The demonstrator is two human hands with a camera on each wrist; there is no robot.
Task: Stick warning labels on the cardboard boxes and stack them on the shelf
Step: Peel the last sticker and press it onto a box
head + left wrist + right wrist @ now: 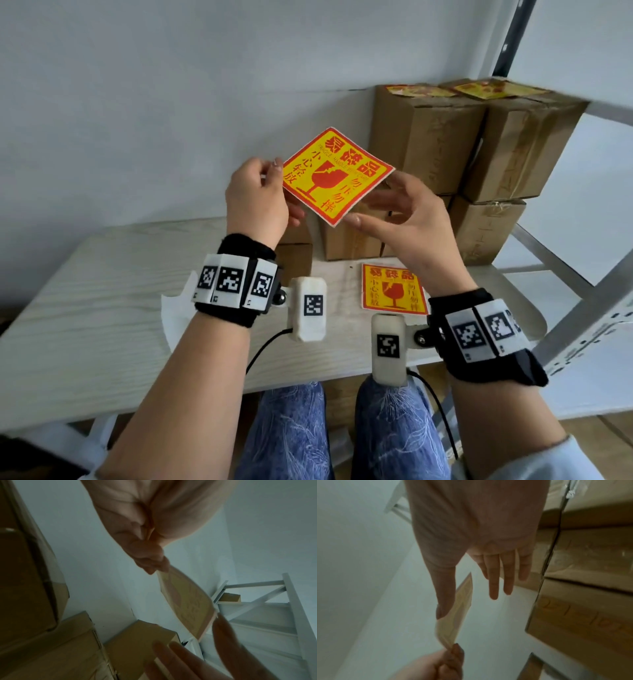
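Note:
A square yellow-and-red warning label [337,174] is held up in the air, tilted like a diamond, above the table. My left hand [274,168] pinches its left corner between thumb and fingertips; the left wrist view shows the same pinch by the left hand [154,566] on the curved label [188,604]. My right hand [376,198] is spread with straight fingers behind the label's right side, its thumb touching the lower edge. In the right wrist view the label [453,626] runs from the thumb down to the left hand [452,655]. Brown cardboard boxes [349,240] stand on the table behind the label.
A second warning label [394,289] lies flat on the pale wooden table [102,308]. Labelled boxes [428,137] are stacked at the back right on the grey metal shelf [582,308]. A white scrap of paper [171,308] lies under my left wrist.

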